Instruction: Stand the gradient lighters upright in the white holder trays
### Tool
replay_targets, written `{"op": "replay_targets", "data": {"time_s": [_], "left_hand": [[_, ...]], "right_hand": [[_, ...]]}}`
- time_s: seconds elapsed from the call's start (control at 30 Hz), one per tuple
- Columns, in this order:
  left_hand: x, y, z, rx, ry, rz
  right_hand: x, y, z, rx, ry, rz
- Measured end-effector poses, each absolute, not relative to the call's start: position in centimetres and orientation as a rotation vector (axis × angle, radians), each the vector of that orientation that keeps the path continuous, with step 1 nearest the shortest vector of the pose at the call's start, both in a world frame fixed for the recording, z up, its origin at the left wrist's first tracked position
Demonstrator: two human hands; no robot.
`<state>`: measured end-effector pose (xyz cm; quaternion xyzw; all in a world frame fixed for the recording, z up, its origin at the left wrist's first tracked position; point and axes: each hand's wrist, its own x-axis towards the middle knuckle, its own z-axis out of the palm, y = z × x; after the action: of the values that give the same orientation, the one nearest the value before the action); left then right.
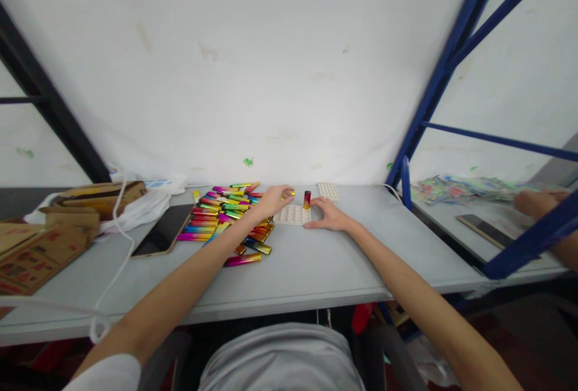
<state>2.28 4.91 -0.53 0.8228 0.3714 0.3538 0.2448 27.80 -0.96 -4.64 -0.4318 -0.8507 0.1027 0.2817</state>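
A heap of several shiny rainbow-coloured tubes (226,219) lies on the grey table (316,264). My left hand (274,198) is closed in a pinch on one small coloured tube, held just above a white dimpled tray (292,215). One red-and-gold tube (307,199) stands upright at the tray's far right corner. My right hand (329,215) rests flat on the table with fingers spread, touching the tray's right edge.
A second white dimpled tray (329,191) lies behind. A phone (158,235) and white cable (112,270) lie left, with cardboard boxes (40,246) and a plastic bag (139,207). A blue rack frame (433,108) stands right; beyond it another person's hand (537,201) rests on the neighbouring table.
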Motion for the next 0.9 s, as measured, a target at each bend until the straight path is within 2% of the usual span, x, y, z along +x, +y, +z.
{"op": "replay_targets", "data": {"time_s": [0.13, 0.5, 0.73, 0.9], "left_hand": [[-1.7, 6.2, -0.2, 2.417, 1.285, 0.957], [-1.9, 7.0, 0.8, 2.497, 1.352, 0.737], [-1.9, 6.3, 1.3, 2.456, 1.31, 0.847], [-4.2, 4.5, 2.8, 2.32, 1.217, 1.072]], "right_hand": [[27.9, -0.6, -4.3, -1.189, -2.313, 0.299], [28.2, -0.7, -3.5, -1.187, -2.38, 0.319], [28.2, -0.7, -3.4, -1.191, -2.385, 0.325], [28.2, -0.8, -3.2, -1.193, -2.407, 0.335]]}}
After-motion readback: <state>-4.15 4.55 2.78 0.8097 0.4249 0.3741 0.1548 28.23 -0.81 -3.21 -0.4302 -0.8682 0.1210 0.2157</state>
